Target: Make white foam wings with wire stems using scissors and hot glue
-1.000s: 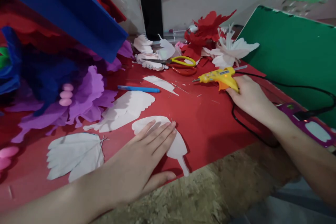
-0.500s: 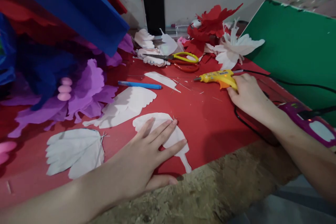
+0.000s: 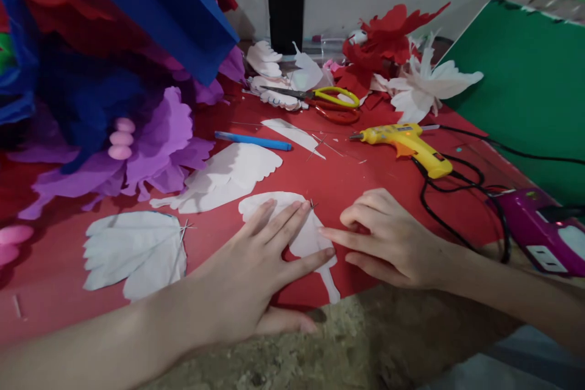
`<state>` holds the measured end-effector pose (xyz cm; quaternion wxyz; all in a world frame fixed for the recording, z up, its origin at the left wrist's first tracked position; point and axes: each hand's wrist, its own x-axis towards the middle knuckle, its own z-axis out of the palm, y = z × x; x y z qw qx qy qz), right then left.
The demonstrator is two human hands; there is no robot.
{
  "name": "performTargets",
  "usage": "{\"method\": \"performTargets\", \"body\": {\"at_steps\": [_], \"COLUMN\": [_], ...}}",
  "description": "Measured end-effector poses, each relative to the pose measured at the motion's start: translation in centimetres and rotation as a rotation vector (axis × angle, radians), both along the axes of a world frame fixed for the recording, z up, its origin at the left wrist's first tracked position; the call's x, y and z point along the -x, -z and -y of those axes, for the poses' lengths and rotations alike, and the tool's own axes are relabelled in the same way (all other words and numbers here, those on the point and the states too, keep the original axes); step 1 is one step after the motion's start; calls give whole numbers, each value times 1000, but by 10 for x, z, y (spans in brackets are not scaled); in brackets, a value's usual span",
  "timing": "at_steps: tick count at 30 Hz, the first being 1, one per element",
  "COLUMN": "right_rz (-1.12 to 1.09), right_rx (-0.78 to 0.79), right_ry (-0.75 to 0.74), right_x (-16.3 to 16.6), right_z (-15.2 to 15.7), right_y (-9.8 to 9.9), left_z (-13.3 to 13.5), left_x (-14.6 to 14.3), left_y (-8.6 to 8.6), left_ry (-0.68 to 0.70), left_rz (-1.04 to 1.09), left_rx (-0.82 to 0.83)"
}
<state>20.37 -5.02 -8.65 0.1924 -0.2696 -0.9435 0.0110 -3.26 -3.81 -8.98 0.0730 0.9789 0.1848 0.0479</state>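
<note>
My left hand [image 3: 256, 274] lies flat with spread fingers on a white petal-shaped cutout [image 3: 308, 237], its narrow stem pointing toward the table edge. At the cutout's right side is my right hand [image 3: 388, 237], one finger stretched to its edge and others partly curled, nothing visible in them. A thin wire [image 3: 312, 204] shows at the cutout's top. Beyond my right hand, a yellow glue gun [image 3: 402, 141] rests on its side, nozzle to the left. More white petal cutouts [image 3: 228, 177] lie to the left, and a pleated white piece [image 3: 137, 250] has thin wires at its corner.
A blue pen [image 3: 253, 141], a white strip [image 3: 290, 134] and scissors [image 3: 331, 100] lie farther back. Purple paper flowers [image 3: 155, 140] and a blue sheet [image 3: 183, 12] crowd the left. At right are a green board [image 3: 525, 85], black cord [image 3: 470, 164] and purple power strip [image 3: 534, 225].
My right hand has let go of the glue gun and come left and nearer, to the petal cutout's edge. My left hand stays on the cutout. The view has shifted slightly.
</note>
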Motion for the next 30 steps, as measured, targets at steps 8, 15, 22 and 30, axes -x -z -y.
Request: {"method": "performTargets", "body": {"at_steps": [8,15,22,30], "right_rz": [67,18,-78,49], "right_rx": [-24,-3,54,-28], "right_ry": [120,81,131,153], "right_x": [3,5,3,6], "right_z": [-4,-1,-3,-2], "right_y": [5,9,9,8], "left_z": [-1,2,4,2], "left_x": [2,3,2,2], "left_y": [3,5,5,4], "left_ry": [5,-14,-30,-23], "left_rz": [18,26,69,80], "left_rx": [42,-37,-30,-12]}}
